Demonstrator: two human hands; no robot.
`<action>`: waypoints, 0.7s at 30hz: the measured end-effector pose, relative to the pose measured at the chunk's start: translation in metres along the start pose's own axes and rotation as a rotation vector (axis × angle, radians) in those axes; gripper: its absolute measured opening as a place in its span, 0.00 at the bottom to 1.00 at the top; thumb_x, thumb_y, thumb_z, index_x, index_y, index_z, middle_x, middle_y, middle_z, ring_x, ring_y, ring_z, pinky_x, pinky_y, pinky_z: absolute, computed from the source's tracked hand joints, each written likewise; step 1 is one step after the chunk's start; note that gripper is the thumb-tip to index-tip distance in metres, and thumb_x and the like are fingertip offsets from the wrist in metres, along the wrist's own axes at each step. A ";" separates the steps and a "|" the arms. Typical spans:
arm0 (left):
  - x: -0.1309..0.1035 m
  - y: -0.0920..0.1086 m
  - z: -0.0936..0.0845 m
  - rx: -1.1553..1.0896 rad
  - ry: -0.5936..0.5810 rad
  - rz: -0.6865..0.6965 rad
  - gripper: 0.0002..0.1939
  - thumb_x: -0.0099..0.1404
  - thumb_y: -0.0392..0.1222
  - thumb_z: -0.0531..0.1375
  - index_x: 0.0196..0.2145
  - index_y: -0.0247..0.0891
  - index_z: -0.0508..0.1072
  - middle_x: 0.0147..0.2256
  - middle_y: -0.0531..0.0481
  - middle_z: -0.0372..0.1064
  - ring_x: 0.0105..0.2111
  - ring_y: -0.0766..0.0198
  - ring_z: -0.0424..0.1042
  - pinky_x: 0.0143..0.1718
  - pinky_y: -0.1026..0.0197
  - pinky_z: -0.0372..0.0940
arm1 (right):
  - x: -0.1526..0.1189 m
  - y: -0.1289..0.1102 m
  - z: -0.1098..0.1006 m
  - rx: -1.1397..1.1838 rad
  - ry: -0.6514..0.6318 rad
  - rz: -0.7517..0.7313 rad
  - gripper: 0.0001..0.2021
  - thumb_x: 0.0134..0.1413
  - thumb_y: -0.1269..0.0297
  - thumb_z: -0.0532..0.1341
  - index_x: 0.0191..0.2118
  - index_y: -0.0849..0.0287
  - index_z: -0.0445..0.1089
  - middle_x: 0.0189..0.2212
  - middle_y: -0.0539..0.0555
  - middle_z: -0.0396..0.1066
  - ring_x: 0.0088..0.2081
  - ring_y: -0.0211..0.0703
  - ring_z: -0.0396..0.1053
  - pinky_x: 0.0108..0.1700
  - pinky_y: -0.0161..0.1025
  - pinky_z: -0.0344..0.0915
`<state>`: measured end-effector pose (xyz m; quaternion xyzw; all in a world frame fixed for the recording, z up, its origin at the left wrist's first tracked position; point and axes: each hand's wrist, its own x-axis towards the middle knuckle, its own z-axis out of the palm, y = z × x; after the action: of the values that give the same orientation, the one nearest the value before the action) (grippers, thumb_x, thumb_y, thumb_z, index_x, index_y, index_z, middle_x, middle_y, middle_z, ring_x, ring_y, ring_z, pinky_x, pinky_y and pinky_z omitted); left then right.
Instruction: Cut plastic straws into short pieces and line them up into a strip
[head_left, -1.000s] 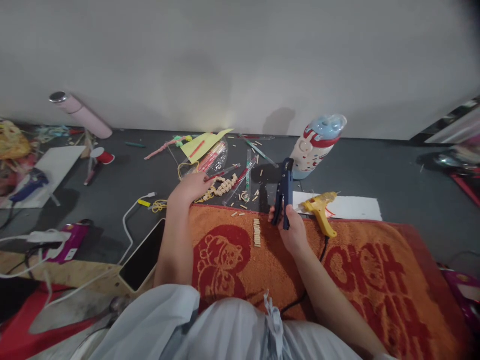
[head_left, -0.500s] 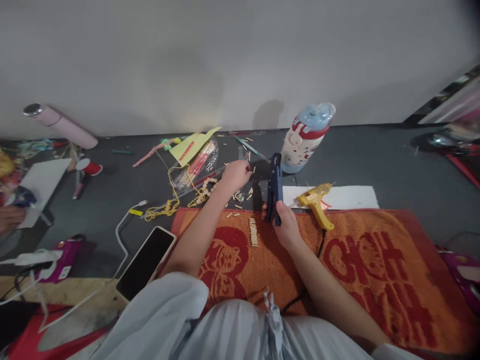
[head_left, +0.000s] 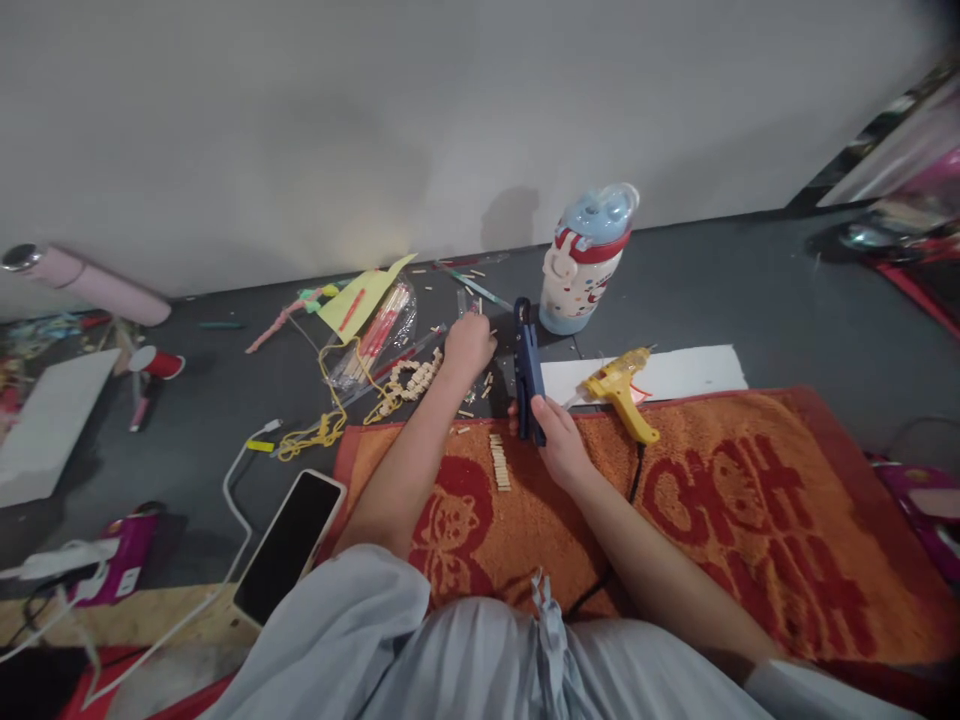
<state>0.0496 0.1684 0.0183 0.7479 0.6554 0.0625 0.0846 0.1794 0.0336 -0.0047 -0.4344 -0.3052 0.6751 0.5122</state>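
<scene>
My right hand (head_left: 564,440) is wrapped round a dark blue pliers-like hand tool (head_left: 528,375), held upright above the towel's far edge. My left hand (head_left: 470,345) reaches over the dark table among small cut pieces of wooden stick (head_left: 488,384). Its fingers are curled and point away from me; the fingertips are largely hidden, so what they pinch cannot be made out. A neat column of short stick pieces (head_left: 499,462) lies on the orange towel (head_left: 555,540) between my forearms. Beside my left wrist lies a ring-like structure of joined stick pieces (head_left: 412,380).
A yellow glue gun (head_left: 621,390) rests across a white strip (head_left: 690,373). Behind stands a cartoon bottle (head_left: 585,265). To the left are bagged sticks (head_left: 386,325), yellow string (head_left: 311,437), a phone (head_left: 289,545), a red-ended spool (head_left: 157,362) and a pink flask (head_left: 97,285).
My left hand has shifted slightly farther out over the scattered pieces. My right hand keeps its hold on the blue tool. The view has turned a little; another person's hand at far left is out of sight.
</scene>
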 end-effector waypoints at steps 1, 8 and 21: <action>0.001 -0.003 -0.001 -0.055 0.019 -0.026 0.10 0.59 0.35 0.55 0.35 0.31 0.74 0.39 0.37 0.72 0.42 0.54 0.72 0.44 0.56 0.65 | 0.000 0.000 0.000 0.001 -0.006 -0.002 0.20 0.44 0.42 0.62 0.28 0.57 0.69 0.21 0.49 0.67 0.24 0.38 0.62 0.28 0.37 0.59; -0.010 -0.016 -0.026 -1.214 -0.125 -0.321 0.07 0.58 0.38 0.56 0.26 0.33 0.70 0.26 0.49 0.69 0.23 0.73 0.67 0.28 0.68 0.65 | 0.001 0.001 -0.001 0.005 -0.040 -0.019 0.19 0.47 0.44 0.61 0.28 0.58 0.69 0.20 0.48 0.66 0.23 0.37 0.62 0.28 0.35 0.59; -0.067 -0.004 -0.078 -1.568 -0.009 -0.225 0.02 0.55 0.36 0.61 0.27 0.36 0.70 0.25 0.51 0.68 0.22 0.76 0.66 0.21 0.74 0.64 | -0.006 -0.008 -0.002 -0.096 -0.128 -0.064 0.20 0.48 0.43 0.60 0.27 0.57 0.68 0.21 0.48 0.65 0.24 0.37 0.60 0.27 0.34 0.58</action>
<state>0.0213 0.1063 0.0951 0.3998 0.4915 0.4941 0.5953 0.1852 0.0296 0.0027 -0.4045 -0.3832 0.6692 0.4916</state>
